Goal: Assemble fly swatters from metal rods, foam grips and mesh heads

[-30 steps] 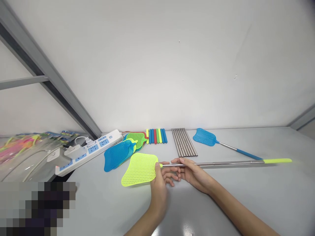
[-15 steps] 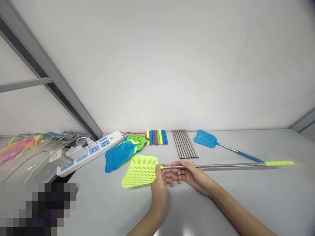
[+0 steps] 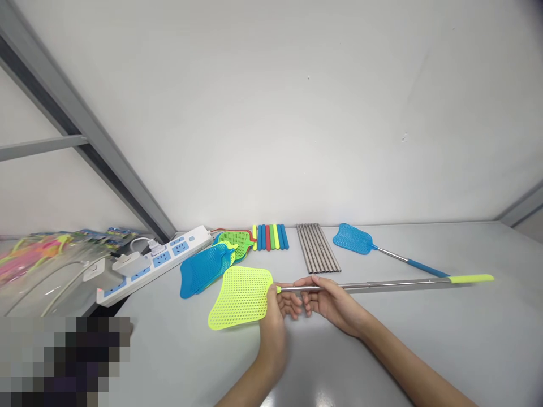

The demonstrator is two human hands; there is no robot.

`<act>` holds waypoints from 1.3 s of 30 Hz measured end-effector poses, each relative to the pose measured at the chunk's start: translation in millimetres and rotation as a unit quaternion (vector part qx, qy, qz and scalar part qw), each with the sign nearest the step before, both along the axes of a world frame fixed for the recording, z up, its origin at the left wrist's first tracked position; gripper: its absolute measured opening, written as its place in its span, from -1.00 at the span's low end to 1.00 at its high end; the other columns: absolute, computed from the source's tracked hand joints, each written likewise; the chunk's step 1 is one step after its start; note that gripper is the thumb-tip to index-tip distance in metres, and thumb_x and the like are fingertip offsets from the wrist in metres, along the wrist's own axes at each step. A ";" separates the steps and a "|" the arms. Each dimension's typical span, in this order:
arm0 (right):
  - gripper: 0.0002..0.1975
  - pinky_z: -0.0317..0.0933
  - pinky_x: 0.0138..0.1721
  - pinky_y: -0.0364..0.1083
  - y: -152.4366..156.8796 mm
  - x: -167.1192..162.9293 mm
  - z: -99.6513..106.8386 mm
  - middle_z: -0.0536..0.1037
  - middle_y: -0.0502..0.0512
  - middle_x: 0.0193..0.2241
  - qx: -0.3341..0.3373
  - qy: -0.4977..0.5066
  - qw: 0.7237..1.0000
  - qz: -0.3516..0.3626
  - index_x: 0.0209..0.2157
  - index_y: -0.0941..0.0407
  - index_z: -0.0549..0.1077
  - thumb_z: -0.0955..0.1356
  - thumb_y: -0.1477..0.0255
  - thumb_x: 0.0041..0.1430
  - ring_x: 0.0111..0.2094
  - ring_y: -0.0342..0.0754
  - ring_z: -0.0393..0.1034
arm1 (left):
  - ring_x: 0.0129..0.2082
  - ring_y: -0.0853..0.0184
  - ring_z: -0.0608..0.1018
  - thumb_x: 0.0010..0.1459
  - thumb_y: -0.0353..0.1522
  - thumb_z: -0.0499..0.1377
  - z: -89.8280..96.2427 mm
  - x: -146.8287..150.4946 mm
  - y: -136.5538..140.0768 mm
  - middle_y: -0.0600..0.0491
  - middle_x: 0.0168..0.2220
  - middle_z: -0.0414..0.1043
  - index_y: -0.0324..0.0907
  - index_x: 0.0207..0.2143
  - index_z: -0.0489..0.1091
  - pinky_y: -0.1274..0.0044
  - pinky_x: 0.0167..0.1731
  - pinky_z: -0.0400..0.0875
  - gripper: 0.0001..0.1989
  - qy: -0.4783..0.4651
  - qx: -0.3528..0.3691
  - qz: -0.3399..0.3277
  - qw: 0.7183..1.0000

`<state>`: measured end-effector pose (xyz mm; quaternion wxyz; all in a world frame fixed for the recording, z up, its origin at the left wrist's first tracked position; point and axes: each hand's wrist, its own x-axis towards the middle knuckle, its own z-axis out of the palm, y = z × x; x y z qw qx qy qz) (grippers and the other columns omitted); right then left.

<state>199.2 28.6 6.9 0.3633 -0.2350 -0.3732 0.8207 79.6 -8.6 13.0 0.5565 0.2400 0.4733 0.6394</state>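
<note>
A yellow fly swatter (image 3: 243, 297) with a long extended metal rod and a yellow grip lies across both hands, above the grey table. My left hand (image 3: 276, 314) pinches it where the perforated head meets the rod, thumb on top. Close beside it, my right hand (image 3: 328, 299) holds the metal rod between thumb and fingers. Behind the rod lies a row of metal tubes (image 3: 318, 249). A blue fly swatter (image 3: 355, 238) with a short rod and blue grip rests at the right, its grip end near the yellow grip.
Several coloured grips (image 3: 268, 237) stand in a row by the wall. Left of them are stacked swatter heads (image 3: 206, 268) in blue, green, yellow and red. A white power strip (image 3: 169, 254) with plugged-in chargers and cables runs along the left, beside plastic-bagged items (image 3: 46, 254).
The grip end of the yellow fly swatter has shifted left and slightly up, and its head tilts a little lower. Both hands keep their hold in nearly the same place.
</note>
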 end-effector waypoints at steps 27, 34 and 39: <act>-0.66 -0.01 -0.59 -0.12 22.5 26.3 4.1 0.18 -0.03 -0.78 -0.046 0.036 0.951 -0.304 -0.72 0.13 0.31 0.20 0.26 0.01 -0.69 -0.19 0.03 | -0.67 0.48 0.28 0.01 -0.11 -0.05 9.0 -22.2 11.8 0.14 -0.68 0.20 -0.23 -0.49 0.31 0.63 -0.65 0.20 -0.63 -0.013 0.069 0.155 0.985; -0.67 -0.01 -0.62 -0.13 21.1 22.5 -2.0 0.17 -0.05 -0.77 -0.007 0.003 0.937 -0.350 -0.70 0.11 0.29 0.20 0.25 0.01 -0.70 -0.18 0.04 | -0.69 0.46 0.29 -0.01 -0.12 -0.02 7.5 -21.6 12.4 0.13 -0.70 0.20 -0.23 -0.52 0.30 0.62 -0.67 0.20 -0.65 -0.007 0.051 0.151 0.987; -0.63 -0.01 -0.62 -0.13 20.9 24.3 -6.3 0.17 -0.04 -0.79 0.025 -0.015 0.942 -0.334 -0.73 0.13 0.27 0.17 0.26 0.03 -0.70 -0.18 0.06 | -0.70 0.45 0.32 0.01 -0.15 -0.03 4.1 -20.9 12.1 0.11 -0.65 0.29 -0.22 -0.51 0.28 0.60 -0.69 0.20 -0.68 0.001 0.055 0.161 0.985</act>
